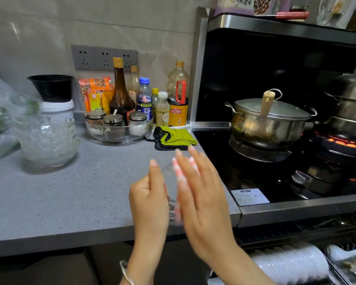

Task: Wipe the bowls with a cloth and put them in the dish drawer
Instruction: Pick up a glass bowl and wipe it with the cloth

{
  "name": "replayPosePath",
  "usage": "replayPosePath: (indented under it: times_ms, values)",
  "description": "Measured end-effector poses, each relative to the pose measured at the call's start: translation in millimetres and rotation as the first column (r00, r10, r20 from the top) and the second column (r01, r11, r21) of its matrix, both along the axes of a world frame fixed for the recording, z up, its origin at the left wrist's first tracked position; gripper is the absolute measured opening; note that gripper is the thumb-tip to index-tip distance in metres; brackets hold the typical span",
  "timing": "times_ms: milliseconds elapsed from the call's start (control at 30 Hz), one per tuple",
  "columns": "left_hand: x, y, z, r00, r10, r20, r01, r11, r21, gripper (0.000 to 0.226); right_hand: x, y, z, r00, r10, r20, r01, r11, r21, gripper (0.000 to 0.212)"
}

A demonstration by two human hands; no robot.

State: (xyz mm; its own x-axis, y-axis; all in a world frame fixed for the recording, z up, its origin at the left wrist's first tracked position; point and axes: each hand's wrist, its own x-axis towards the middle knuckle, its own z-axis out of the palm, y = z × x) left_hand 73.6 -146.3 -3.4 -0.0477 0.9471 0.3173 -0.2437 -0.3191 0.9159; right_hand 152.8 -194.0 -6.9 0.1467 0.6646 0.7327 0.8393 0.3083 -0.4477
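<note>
Left hand [150, 202] grips a clear bowl [168, 168] held on edge above the counter's [80, 192] front edge, right hand [203, 192] is flat with straight fingers pressing the pink-white cloth [176, 164] to it (blurred), bowl stack [47, 138] sits on the counter well left.
</note>
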Motion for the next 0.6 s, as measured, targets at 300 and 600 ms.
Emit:
replayPosePath:
  times_ms: [300,600]
  values:
    - [2.5,-0.8,-2.8,0.998,0.066,0.022,-0.064,0.995,-0.071,0.065,23.7,19.3,6.6,0.858,0.197,-0.475,-0.225,0.974,-0.001,0.040]
    - [4.1,-0.7,-1.6,1.000,0.018,-0.009,-0.019,0.998,-0.063,0.063,11.6,19.2,8.6,0.992,0.085,-0.096,-0.080,0.996,0.050,0.036]
